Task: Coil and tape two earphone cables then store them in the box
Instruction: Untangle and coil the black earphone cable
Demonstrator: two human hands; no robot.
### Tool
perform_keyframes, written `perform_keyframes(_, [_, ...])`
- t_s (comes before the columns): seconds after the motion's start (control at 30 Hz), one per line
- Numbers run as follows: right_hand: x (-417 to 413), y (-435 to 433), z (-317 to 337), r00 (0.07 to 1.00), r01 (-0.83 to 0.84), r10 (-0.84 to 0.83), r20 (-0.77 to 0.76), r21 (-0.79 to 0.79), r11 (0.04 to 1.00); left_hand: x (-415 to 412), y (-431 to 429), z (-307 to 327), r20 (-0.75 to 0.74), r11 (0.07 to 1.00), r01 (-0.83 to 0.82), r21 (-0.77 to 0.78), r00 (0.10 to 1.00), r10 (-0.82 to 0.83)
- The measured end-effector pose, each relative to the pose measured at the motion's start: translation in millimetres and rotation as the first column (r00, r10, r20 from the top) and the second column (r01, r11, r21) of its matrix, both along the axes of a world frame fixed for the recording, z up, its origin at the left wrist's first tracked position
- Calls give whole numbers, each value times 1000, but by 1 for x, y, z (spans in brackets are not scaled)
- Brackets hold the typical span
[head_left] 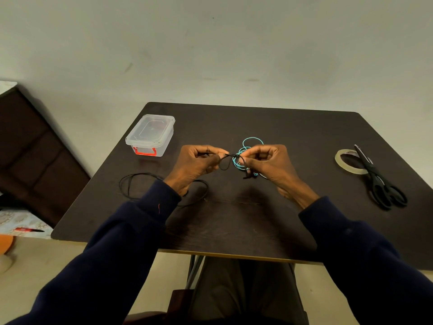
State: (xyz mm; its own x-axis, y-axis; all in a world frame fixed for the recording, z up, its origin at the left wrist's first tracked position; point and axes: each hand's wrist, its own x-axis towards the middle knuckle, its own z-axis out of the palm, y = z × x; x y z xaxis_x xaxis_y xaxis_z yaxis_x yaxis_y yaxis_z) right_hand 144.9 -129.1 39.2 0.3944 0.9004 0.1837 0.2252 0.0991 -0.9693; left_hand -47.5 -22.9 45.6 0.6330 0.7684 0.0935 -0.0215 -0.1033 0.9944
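Both forearms reach over the worktop (281, 219). The left hand (199, 164) and right hand (269, 164), fingers curled, pinch the black earphone cable (131, 184) between them, its loops trailing by the left wrist. The blue cable (251, 139) lies behind the right hand, and the box (151, 134) sits far left.

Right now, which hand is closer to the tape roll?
Right. The right hand is mid-table, left of the tape roll; the left hand is farther off, left of the right hand. Both pinch the black cable.
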Motion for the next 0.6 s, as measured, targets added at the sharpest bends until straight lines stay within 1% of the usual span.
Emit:
perform_keyframes(0.07, [-1, 0, 1, 996, -63, 60, 58, 43, 997, -1, 1, -2, 6, 1000, -7, -13, 1000, 7])
perform_keyframes(0.13, [-3, -1, 3, 982, -127, 116, 151, 68, 990, -2, 1, -3, -4, 1000, -11, -18, 1000, 10])
perform_keyframes(0.2, [-6, -1, 5, 966, -142, 117, 230, 98, 985, -2, 1, -4, -11, 1000, -8, -16, 1000, 8])
perform_keyframes(0.23, [-7, 0, 5, 968, -130, 101, 230, 115, 985, -2, 1, -4, -8, 1000, -8, -21, 1000, 8])
perform_keyframes(0.3, [-8, 3, 3, 988, -70, 50, 145, 139, 988, -1, -2, -4, 5, 1000, -12, -3, 1000, 12])
perform_keyframes(0.4, [-3, 5, -3, 998, 38, -32, -51, 131, 991, -4, -3, -5, 2, 992, -46, 118, 999, 46])
perform_keyframes(0.43, [-1, 3, -4, 992, 75, -62, -106, 124, 989, -8, -2, -6, 4, 989, -62, 137, 998, 62])
perform_keyframes(0.53, [12, -5, -5, 958, 163, -136, -253, 88, 983, -21, 6, -13, 25, 985, -127, 119, 992, 125])
perform_keyframes(0.6, [21, -10, -8, 935, 169, -140, -326, 61, 984, -29, 10, -18, 31, 981, -176, 86, 984, 174])
